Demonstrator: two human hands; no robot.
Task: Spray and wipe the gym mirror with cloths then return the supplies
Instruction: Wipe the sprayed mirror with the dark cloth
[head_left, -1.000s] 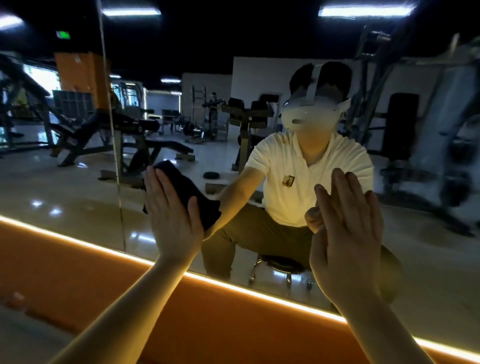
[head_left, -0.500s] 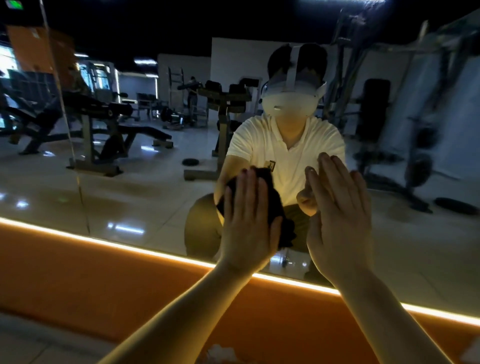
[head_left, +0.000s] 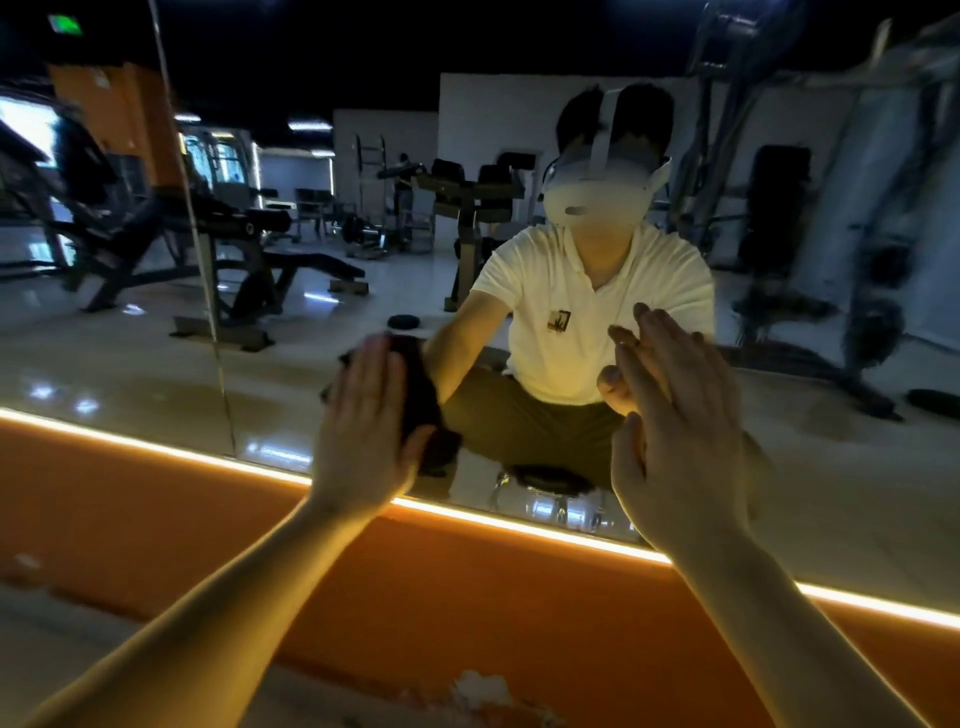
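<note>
The gym mirror (head_left: 130, 374) fills the wall in front of me, above an orange base. My left hand (head_left: 363, 421) lies flat with straight fingers and presses a dark cloth (head_left: 423, 384) against the glass near the mirror's lower edge. The cloth shows past my fingers on the right side. My right hand (head_left: 675, 431) is flat on the glass too, fingers straight and together; no cloth shows under it. My reflection sits on a stool facing me.
A glowing light strip (head_left: 208, 457) runs along the mirror's bottom edge over the orange wall base (head_left: 467, 587). A vertical seam (head_left: 208, 291) divides the mirror panels at left. Something white and crumpled (head_left: 478, 686) lies on the floor below. Gym machines appear in reflection.
My left hand swept the dark cloth right across the glass, then back left and a little down. My right hand stayed flat on the mirror.
</note>
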